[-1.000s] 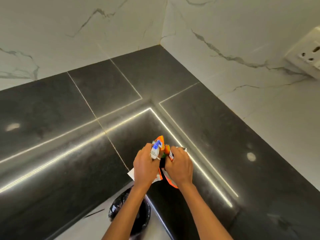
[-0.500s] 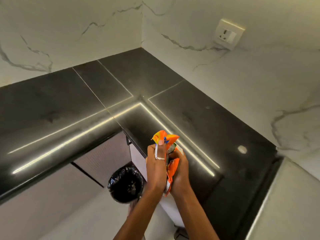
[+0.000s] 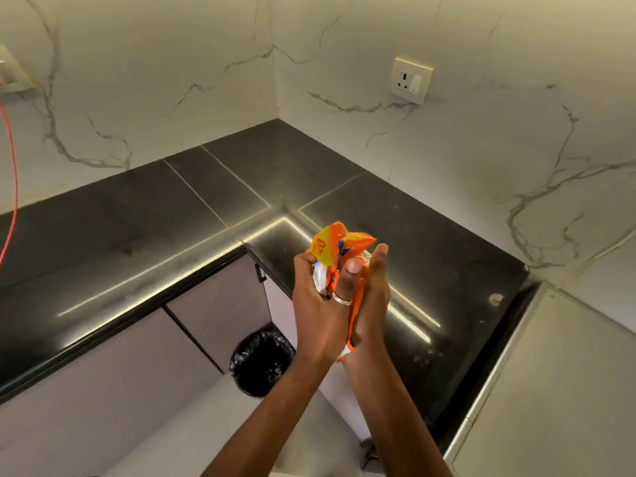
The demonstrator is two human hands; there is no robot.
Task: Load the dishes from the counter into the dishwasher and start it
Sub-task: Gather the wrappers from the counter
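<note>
Both hands raised over the inner corner of the black counter (image 3: 137,228), with a crumpled orange packet (image 3: 335,247) sandwiched between them.

Left hand (image 3: 318,304): fingers curled round the packet, ringed thumb laid up its front. A firm grip.

Right hand (image 3: 375,294): flat, fingers straight, pressed against the packet's far side, not closed on it.

The packet's long axis runs upright, from the heels of the hands to past the fingertips, with the torn top flaring above.

No dishes in view on the counter, and no dishwasher.

A black-lined bin (image 3: 261,363) stands on the floor below and left of the hands, on the left hand's side. If the packet is waste, the drop is probably down and left.
</note>
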